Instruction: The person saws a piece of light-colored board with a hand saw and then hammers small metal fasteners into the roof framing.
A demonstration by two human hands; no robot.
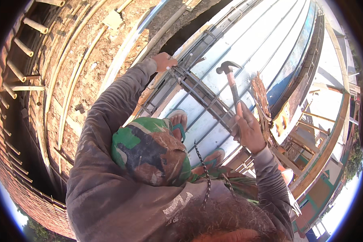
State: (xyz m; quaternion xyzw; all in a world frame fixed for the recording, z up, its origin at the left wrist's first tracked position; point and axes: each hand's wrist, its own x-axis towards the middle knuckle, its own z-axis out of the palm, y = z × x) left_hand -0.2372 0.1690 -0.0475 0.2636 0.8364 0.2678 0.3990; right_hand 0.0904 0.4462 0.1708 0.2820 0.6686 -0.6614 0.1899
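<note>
My right hand point(251, 132) is wrapped round the handle of a claw hammer point(233, 84), raised with its dark metal head uppermost above the pale panels. My left hand point(164, 62) is closed at the edge of a rebar beam point(185, 74), where steel bars cross. What its fingers grip is hidden. Beneath the hammer, a grid of thin rebar point(207, 105) runs over white and bluish panels point(246, 48). My camouflage-clad knee point(149, 153) is bent between my arms. My sandalled feet point(177, 123) rest on the panels among the bars.
To the left is a woven bamboo surface point(94, 60) with long bamboo poles, beside a tiled roof edge point(12, 157). A dark gap point(189, 28) lies beyond my left hand. A reddish-brown bundle of fibres or sticks point(261, 94) stands right of the hammer. Timber framing point(316, 129) lies further right.
</note>
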